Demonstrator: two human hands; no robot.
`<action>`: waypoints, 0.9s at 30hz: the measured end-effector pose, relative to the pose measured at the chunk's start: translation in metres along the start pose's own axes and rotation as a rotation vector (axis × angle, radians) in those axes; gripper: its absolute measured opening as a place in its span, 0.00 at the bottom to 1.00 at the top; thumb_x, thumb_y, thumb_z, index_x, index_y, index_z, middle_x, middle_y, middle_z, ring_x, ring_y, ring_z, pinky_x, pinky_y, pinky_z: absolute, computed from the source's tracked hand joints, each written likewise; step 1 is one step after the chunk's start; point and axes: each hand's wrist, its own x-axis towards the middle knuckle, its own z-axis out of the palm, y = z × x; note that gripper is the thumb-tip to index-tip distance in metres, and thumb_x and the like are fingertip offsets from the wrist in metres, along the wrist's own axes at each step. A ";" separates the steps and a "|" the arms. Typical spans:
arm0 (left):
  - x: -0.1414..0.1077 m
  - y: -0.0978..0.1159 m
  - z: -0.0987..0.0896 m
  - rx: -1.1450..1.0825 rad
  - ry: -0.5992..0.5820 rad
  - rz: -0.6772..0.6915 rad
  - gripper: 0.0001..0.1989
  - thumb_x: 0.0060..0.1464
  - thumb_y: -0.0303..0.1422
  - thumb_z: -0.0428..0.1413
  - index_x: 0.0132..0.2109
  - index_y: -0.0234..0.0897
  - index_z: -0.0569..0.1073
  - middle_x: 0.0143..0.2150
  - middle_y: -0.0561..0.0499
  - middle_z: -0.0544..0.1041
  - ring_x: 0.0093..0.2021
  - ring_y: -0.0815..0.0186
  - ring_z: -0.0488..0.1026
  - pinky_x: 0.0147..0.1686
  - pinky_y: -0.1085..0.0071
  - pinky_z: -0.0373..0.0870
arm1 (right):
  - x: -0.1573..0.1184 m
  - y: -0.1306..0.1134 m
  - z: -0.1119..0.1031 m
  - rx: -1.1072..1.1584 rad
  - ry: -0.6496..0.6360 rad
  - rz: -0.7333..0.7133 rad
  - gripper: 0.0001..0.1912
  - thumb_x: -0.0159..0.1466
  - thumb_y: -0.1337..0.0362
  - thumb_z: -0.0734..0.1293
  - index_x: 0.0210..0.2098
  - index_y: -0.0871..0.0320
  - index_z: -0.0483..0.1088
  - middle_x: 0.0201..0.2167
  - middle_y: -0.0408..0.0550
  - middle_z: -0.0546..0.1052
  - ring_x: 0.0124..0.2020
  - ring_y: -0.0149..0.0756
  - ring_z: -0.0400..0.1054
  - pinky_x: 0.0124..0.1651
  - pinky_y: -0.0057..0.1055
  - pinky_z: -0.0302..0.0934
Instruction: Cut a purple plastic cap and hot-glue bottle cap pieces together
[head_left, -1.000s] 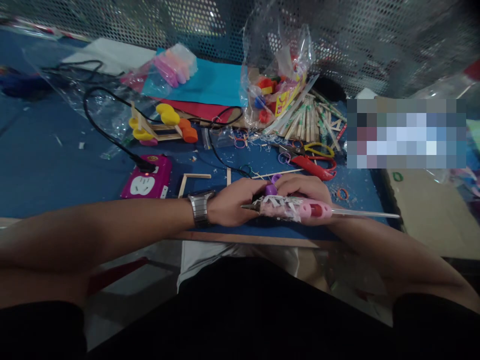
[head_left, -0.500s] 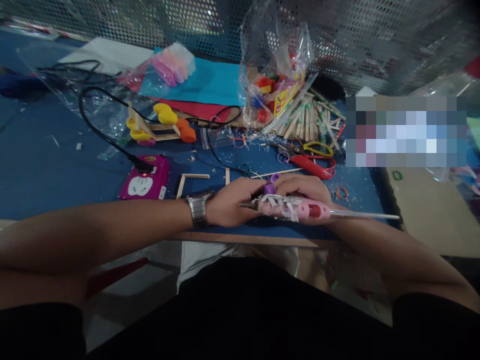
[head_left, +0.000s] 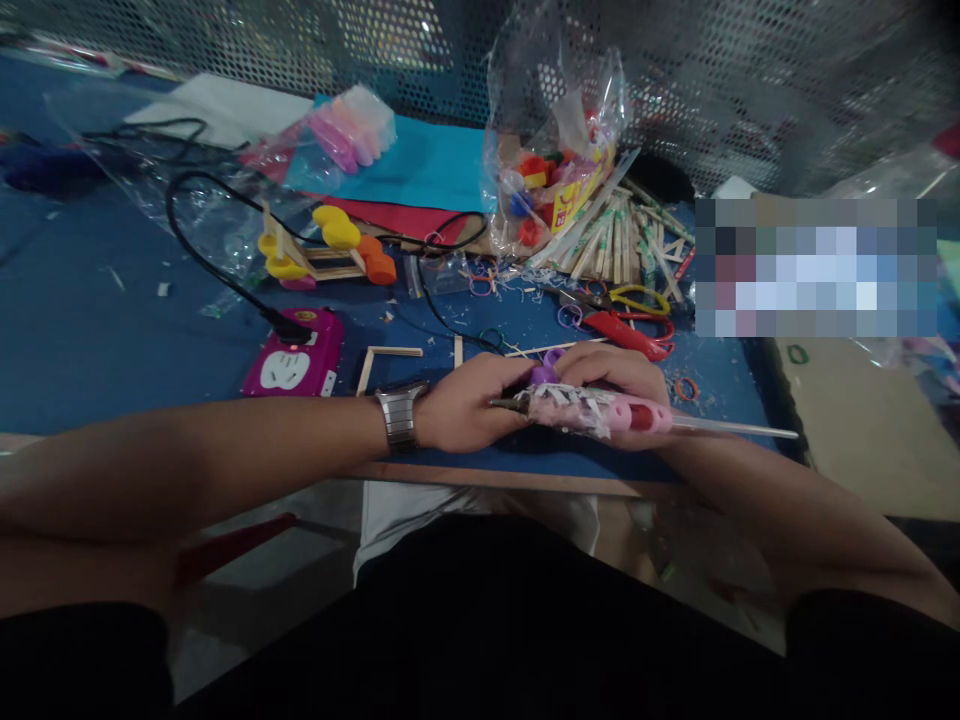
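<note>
Low over the table's front edge my two hands meet. My right hand (head_left: 619, 368) is closed around a pink hot glue gun (head_left: 641, 416); its dark nozzle points left and a clear glue stick (head_left: 731, 428) sticks out to the right. White scraps cling to the gun's body. My left hand (head_left: 461, 405), with a metal watch (head_left: 398, 415) at the wrist, pinches a purple plastic cap (head_left: 544, 372). The right fingers also lie against the purple plastic. The gun's nozzle lies beside the left thumb, and its handle is hidden.
A pink power adapter (head_left: 294, 355) with a black plug stands left. Beyond lie a stick-and-cap model (head_left: 326, 255), scissors (head_left: 637, 320), a fan of wooden sticks (head_left: 607, 235) and a bag of coloured caps (head_left: 544, 185). Cardboard (head_left: 870, 430) lies right. Stick pieces (head_left: 390, 352) lie near my left hand.
The glue gun has shifted slightly to the right, its nozzle drawing back along the left thumb. The purple cap has turned a little between my fingers. The whole view has shifted slightly.
</note>
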 end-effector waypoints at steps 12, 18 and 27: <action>-0.004 -0.005 0.006 -0.191 -0.024 0.014 0.18 0.71 0.42 0.52 0.33 0.39 0.70 0.28 0.51 0.74 0.30 0.66 0.68 0.34 0.66 0.65 | 0.006 -0.001 0.002 0.042 0.064 0.108 0.14 0.68 0.57 0.80 0.49 0.54 0.78 0.45 0.52 0.84 0.45 0.40 0.80 0.49 0.36 0.75; -0.005 -0.006 0.005 -0.209 -0.063 0.031 0.13 0.67 0.38 0.54 0.34 0.38 0.72 0.29 0.51 0.76 0.30 0.65 0.71 0.34 0.66 0.67 | 0.005 0.000 0.002 0.069 0.043 0.118 0.15 0.70 0.53 0.79 0.50 0.53 0.79 0.44 0.51 0.84 0.43 0.39 0.80 0.47 0.36 0.75; -0.004 -0.004 0.004 -0.137 -0.076 0.075 0.17 0.72 0.42 0.51 0.36 0.37 0.74 0.29 0.52 0.74 0.30 0.66 0.69 0.34 0.67 0.64 | 0.000 0.002 0.003 0.083 0.068 0.144 0.14 0.67 0.61 0.79 0.51 0.52 0.79 0.42 0.50 0.85 0.42 0.42 0.81 0.45 0.38 0.76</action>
